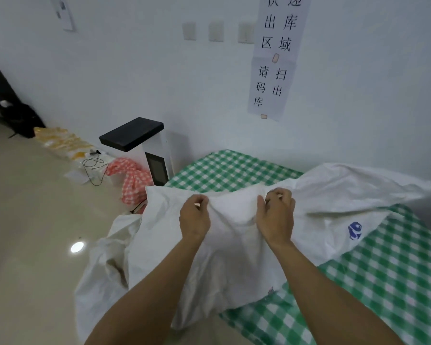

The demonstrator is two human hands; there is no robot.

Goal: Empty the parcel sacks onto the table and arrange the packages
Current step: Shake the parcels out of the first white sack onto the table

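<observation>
Two hands on sack (234, 257): left hand (194, 216), right hand (275, 215) side by side, fingers curled, pinching raised fabric fold. Sack drapes over table (383, 282) left edge, long axis toward table's far-right corner; hands equally near.

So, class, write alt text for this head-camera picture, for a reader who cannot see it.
A person's left hand and right hand each pinch the bunched fabric of a large white woven sack with a blue logo, which lies across a table covered in green-and-white checked cloth. A second white sack slumps beside the table on the left.
</observation>
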